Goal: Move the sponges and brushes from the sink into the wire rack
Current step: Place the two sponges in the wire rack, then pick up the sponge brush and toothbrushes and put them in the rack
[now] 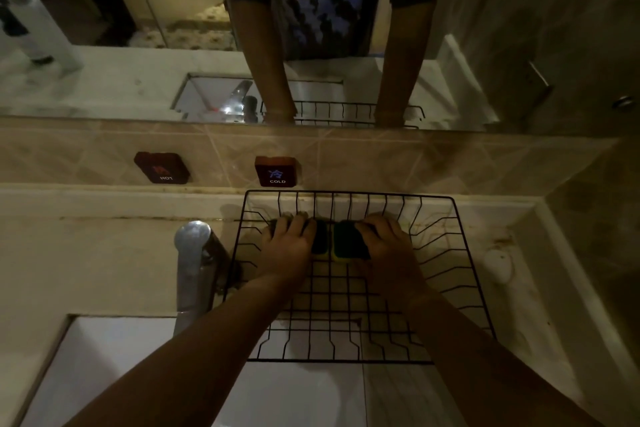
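Sponges first: we've got two of them down in the far half of the wire rack (460, 291), sitting side by side and just about touching at the middle. Our left hand (287, 246) is draped over the left sponge (320, 239), our right hand (388, 246) over the right sponge (348, 241), dark scouring face up, yellow foam showing along the near edge.

Fingers (363, 227) on both sides are curled down over the tops and reach toward the back wall of the rack. Whether they're pinching or only resting we cannot tell (the light is poor and the undersides are hidden). They're certainly not spread wide.

Now the relation that matters. Each sponge lies directly beneath its own hand and pokes out toward the middle, past the thumb side, with its long axis seemingly running away from us toward the tiled wall. Neither hand is nearer than the other; each already has its own. So we'd judge that the next move is a straight lift off and a pull back toward us.

Both sponges seem to be resting on the rack's wire floor, so this looks like the letting-go stage. The sink (121, 374) lies down to our left below the tap (194, 253). What we can see of the basin looks bare, and no brushes show, though our forearms cover part of it.
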The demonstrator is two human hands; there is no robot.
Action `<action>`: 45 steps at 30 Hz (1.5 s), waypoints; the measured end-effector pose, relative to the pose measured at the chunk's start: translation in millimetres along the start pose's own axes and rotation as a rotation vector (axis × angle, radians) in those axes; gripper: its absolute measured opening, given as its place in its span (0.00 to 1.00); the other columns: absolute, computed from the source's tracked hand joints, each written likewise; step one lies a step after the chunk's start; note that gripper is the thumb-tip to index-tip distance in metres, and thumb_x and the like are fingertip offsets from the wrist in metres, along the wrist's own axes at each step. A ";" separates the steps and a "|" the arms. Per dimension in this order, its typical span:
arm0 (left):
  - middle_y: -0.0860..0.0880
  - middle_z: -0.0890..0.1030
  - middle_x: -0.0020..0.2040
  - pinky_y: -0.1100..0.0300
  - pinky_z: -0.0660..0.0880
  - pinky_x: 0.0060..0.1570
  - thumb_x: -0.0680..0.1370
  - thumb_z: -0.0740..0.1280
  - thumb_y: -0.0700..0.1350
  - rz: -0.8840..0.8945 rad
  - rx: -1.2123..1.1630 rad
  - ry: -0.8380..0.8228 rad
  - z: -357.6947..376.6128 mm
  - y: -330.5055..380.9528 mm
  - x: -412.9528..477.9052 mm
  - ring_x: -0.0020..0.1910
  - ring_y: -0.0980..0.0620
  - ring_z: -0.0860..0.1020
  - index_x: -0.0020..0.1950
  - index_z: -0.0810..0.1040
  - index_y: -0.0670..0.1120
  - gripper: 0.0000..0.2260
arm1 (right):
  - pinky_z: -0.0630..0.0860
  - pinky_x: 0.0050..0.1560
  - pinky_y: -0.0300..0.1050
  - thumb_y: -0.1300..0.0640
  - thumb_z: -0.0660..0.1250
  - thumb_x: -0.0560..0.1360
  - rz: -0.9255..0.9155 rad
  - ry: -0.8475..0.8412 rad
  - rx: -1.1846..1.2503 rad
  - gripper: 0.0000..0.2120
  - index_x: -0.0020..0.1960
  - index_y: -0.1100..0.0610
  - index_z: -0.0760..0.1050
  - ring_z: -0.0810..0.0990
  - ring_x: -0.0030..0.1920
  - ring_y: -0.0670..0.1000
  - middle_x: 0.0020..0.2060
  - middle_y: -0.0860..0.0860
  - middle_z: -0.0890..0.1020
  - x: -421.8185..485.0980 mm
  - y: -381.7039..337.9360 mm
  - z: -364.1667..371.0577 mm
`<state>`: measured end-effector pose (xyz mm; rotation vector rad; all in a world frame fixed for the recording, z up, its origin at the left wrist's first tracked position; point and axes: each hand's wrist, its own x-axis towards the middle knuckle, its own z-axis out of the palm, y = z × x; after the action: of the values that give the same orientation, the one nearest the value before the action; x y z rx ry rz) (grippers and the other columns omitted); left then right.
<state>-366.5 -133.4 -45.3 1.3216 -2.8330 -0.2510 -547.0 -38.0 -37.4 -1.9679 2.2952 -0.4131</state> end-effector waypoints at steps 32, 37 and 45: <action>0.47 0.78 0.61 0.53 0.76 0.56 0.78 0.66 0.54 0.124 -0.233 -0.043 -92.0 -85.5 -263.8 0.59 0.48 0.77 0.65 0.73 0.49 0.18 | 0.74 0.57 0.44 0.46 0.66 0.77 0.256 -0.204 0.161 0.20 0.65 0.53 0.74 0.77 0.61 0.52 0.61 0.52 0.80 -184.4 -234.5 -41.1; 0.49 0.78 0.56 0.54 0.77 0.53 0.77 0.66 0.57 0.060 -0.163 -0.145 -68.8 -113.2 -310.1 0.54 0.49 0.77 0.64 0.73 0.50 0.18 | 0.77 0.54 0.45 0.44 0.68 0.75 0.298 -0.316 0.191 0.20 0.65 0.50 0.74 0.80 0.54 0.50 0.57 0.50 0.81 -208.6 -273.2 -14.5; 0.48 0.79 0.61 0.56 0.73 0.59 0.78 0.65 0.55 -0.033 -0.180 -0.195 -34.5 -138.2 -366.6 0.59 0.49 0.76 0.64 0.75 0.50 0.17 | 0.74 0.47 0.45 0.44 0.65 0.76 0.211 -0.496 0.237 0.16 0.59 0.51 0.75 0.78 0.51 0.51 0.54 0.51 0.80 -219.2 -293.1 20.0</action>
<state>-22.5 53.6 -8.6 1.3762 -2.8586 -0.6524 -225.6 135.0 -3.4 -1.4907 1.9997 -0.1454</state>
